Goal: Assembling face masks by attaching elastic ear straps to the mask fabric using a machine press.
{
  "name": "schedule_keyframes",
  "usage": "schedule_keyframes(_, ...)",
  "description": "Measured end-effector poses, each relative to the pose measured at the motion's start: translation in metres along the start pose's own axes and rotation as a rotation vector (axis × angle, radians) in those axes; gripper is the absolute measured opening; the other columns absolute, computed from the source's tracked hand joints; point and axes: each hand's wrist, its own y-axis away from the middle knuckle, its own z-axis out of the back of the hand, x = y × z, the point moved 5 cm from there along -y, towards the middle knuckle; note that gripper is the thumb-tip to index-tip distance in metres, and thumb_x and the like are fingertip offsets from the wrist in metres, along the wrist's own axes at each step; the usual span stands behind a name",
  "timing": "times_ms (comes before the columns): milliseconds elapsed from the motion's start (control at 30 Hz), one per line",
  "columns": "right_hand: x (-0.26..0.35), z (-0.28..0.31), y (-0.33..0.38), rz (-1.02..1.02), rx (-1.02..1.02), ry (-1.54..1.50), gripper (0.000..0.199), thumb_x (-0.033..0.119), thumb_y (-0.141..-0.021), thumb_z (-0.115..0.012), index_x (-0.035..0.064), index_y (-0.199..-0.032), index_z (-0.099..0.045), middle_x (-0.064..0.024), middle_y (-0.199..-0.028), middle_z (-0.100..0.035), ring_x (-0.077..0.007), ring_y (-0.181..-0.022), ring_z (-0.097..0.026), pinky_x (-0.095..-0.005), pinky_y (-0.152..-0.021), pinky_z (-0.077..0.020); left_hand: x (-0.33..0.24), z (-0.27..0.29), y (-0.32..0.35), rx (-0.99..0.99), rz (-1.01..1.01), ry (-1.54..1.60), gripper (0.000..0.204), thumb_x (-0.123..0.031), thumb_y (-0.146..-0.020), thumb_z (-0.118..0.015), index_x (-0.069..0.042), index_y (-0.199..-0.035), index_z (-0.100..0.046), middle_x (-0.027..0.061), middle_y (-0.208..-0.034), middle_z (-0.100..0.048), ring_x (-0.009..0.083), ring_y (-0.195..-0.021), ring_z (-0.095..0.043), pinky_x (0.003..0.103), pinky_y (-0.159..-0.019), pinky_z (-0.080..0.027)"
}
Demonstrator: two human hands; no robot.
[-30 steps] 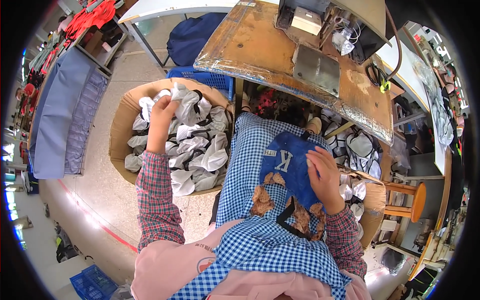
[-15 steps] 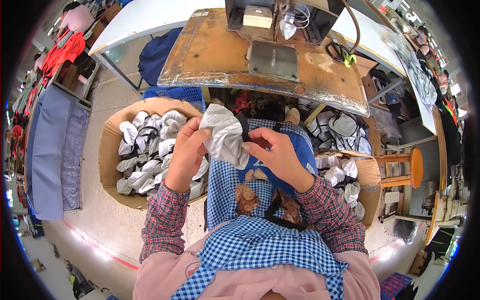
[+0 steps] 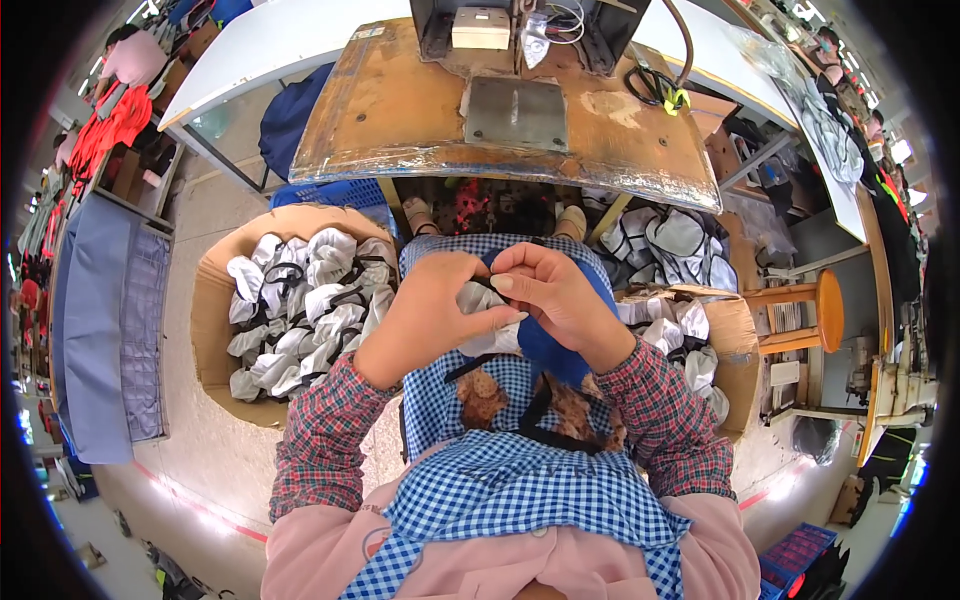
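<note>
Over my lap, a crumpled white cloth piece (image 3: pixel 478 300) with black edging is between my two hands. My left hand (image 3: pixel 425 305) is curled round it from the left, its back hiding much of the cloth. With thumb and fingertips my right hand (image 3: pixel 562 297) pinches the black edge close to the left fingertips. Exactly how the fingers grip the edge is partly hidden. A blue cloth (image 3: pixel 555 352) lies on my blue checked apron (image 3: pixel 430 400), just below the hands.
Left of my lap stands a cardboard box (image 3: pixel 215 330) with many similar white and black pieces. Another cardboard box (image 3: pixel 735 345) with such pieces is at my right. Ahead is a worn wooden table (image 3: pixel 400 110); a wooden stool (image 3: pixel 828 312) stands at far right.
The cloth was spread out and held up between my hands; now it hangs lower and is mostly covered. My left hand has moved right, and the hands have come together.
</note>
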Motion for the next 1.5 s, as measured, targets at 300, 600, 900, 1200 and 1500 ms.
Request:
schedule_keyframes(300, 0.047, -0.005, 0.021, 0.259, 0.153, 0.711, 0.039, 0.009, -0.089, -0.066, 0.0056, -0.126, -0.058, -0.006, -0.099, -0.068, -0.0151, -0.082, -0.065, -0.0266, -0.074, -0.0519, 0.012, -0.01, -0.008, 0.416, 0.34, 0.44, 0.047, -0.037, -0.072, -0.08, 0.001, -0.096, -0.068, 0.0134, -0.072, -0.062, 0.0194, -0.063, -0.057, 0.033, -0.061, -0.045)
schedule_keyframes(600, 0.066, -0.018, 0.027, 0.596, 0.37, 1.176, 0.022, 0.015, -0.088, -0.062, 0.0035, -0.107, -0.064, -0.0119, -0.088, -0.064, -0.0315, -0.08, -0.063, -0.0376, -0.067, -0.0506, 0.008, -0.016, -0.023, 0.622, 0.159, 0.592, 0.047, -0.036, -0.072, -0.081, 0.002, -0.096, -0.068, 0.0094, -0.068, -0.061, 0.0141, -0.063, -0.056, 0.029, -0.06, -0.045)
schedule_keyframes(900, 0.093, 0.003, 0.007, 0.766, -0.035, 1.315, 0.011, 0.012, -0.089, -0.062, 0.0014, -0.091, -0.061, -0.0146, -0.082, -0.064, -0.0324, -0.076, -0.064, -0.0378, -0.067, -0.0519, 0.031, -0.004, -0.065, 0.356, 0.117, 0.415, 0.025, -0.013, -0.072, -0.058, 0.001, -0.093, -0.059, 0.0087, -0.073, -0.057, 0.0121, -0.07, -0.053, 0.029, -0.064, -0.045)
schedule_keyframes(1200, 0.128, 0.016, -0.041, 0.624, -0.196, 1.012, 0.011, 0.008, -0.09, -0.06, -0.0021, -0.094, -0.061, -0.0123, -0.073, -0.063, -0.0168, -0.062, -0.061, -0.0283, -0.06, -0.0486, 0.063, 0.028, -0.128, 0.354, 0.296, 0.612, 0.024, -0.008, -0.077, -0.05, 0.0, -0.097, -0.061, -0.0024, -0.081, -0.055, 0.008, -0.074, -0.048, 0.024, -0.068, -0.042)
schedule_keyframes(1500, 0.147, 0.041, -0.081, 0.593, -0.272, 0.854, 0.016, 0.015, -0.093, -0.061, -0.0009, -0.096, -0.063, -0.0053, -0.072, -0.066, -0.0085, -0.064, -0.059, -0.0241, -0.06, -0.0477, 0.076, 0.034, -0.184, 0.367, 0.019, 0.624, 0.012, -0.009, -0.077, -0.054, -0.001, -0.072, -0.061, -0.0005, -0.07, -0.059, 0.0094, -0.062, -0.052, 0.026, -0.057, -0.042)
